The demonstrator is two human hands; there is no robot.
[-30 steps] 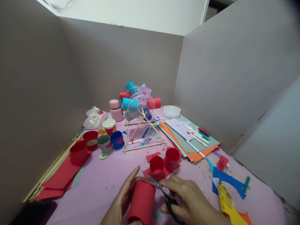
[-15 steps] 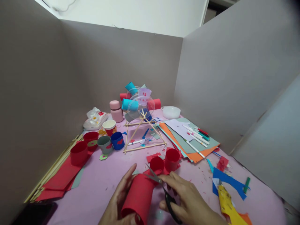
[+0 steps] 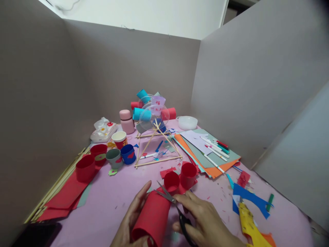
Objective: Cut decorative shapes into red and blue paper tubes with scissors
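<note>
Since one second ago, the red paper roll turns a little: its near end swings toward my left side and its far rim comes lower under the scissors. The roll now lies tilted on the near part of the pink table, close to the bottom edge of the view. The left hand is wrapped around the roll's left side and grips it, with the fingers stretched along the paper. The right hand is closed in the black handles of the scissors; the blades stand apart, and their tips are at the far rim of the roll. I judge that the cutting at this rim is in progress, and the turn brings a new piece of the rim to the blades. Just behind the roll stand two small red cups, touching each other. Farther back I see the stick frame with the cup wheel, a stack of coloured sheets with markers on it, and at the right a blue scrap.
</note>
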